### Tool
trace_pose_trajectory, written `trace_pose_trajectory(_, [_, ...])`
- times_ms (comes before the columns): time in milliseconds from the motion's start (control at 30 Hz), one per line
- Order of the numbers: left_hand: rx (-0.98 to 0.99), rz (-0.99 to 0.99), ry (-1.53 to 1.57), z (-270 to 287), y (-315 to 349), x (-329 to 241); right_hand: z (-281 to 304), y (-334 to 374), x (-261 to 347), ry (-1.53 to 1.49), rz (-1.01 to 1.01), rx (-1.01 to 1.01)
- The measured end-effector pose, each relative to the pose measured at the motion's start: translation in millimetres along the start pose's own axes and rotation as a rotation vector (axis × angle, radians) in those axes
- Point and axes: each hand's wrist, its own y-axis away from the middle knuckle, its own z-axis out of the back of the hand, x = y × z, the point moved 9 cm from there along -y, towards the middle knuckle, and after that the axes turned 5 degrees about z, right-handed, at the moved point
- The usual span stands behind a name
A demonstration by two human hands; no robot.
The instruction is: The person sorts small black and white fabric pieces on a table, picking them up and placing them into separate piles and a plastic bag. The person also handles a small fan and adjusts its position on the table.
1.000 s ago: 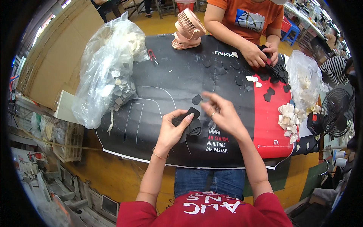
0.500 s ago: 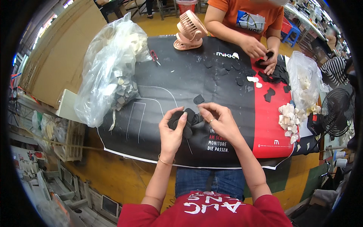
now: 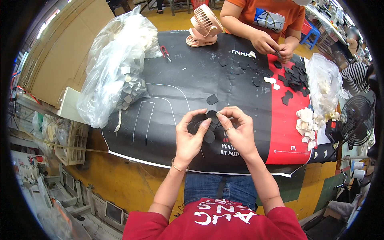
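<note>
My left hand (image 3: 189,140) is closed around several small black rounded pieces (image 3: 209,137), which fan out between thumb and fingers. Close beside it, my right hand (image 3: 241,132) pinches the edge of one black piece (image 3: 212,115) at the top of the bunch. The thumbs are nearly side by side, and the fingers partly hide the pieces. A single black rounded piece (image 3: 212,99) lies on the mat just beyond my hands. Further off, more such flat black pieces (image 3: 239,70) are scattered.
A black and red mat (image 3: 288,138) covers the table. At left stand a clear bag of pale pieces (image 3: 120,52) and red-handled snips (image 3: 165,52). A pink fan (image 3: 203,27) stands at the back. Opposite, a co-worker's hands (image 3: 276,48) hold something dark near a black pile (image 3: 296,78); cream pieces (image 3: 306,126) lie right.
My right hand has closed in toward the left and now pinches a black piece at the bunch. The co-worker's hands have lifted away from the dark pile.
</note>
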Motion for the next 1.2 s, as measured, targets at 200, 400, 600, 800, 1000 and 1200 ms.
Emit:
trace_pose_trajectory(200, [0.076,-0.264,-0.322,-14,1,-28,5,9,22,0.395,0.287,-0.076])
trace_pose_trajectory(400, [0.294,-0.343,-0.534,-22,7,-29,48,5,46,0.636,0.294,-0.296])
trace_pose_trajectory(600, [0.087,-0.013,-0.198,23,-17,-4,41,-12,54,1.043,0.669,-0.071])
trace_pose_trajectory(800, [-0.072,0.166,0.361,11,-15,28,2,12,21,0.848,0.461,0.158])
trace_pose_trajectory(1000, [-0.086,0.128,0.347,-13,0,29,6,26,10,0.336,0.161,-0.009])
trace_pose_trajectory(1200, [-0.188,0.260,0.631,-4,2,45,0,46,57,0.802,0.750,-0.091])
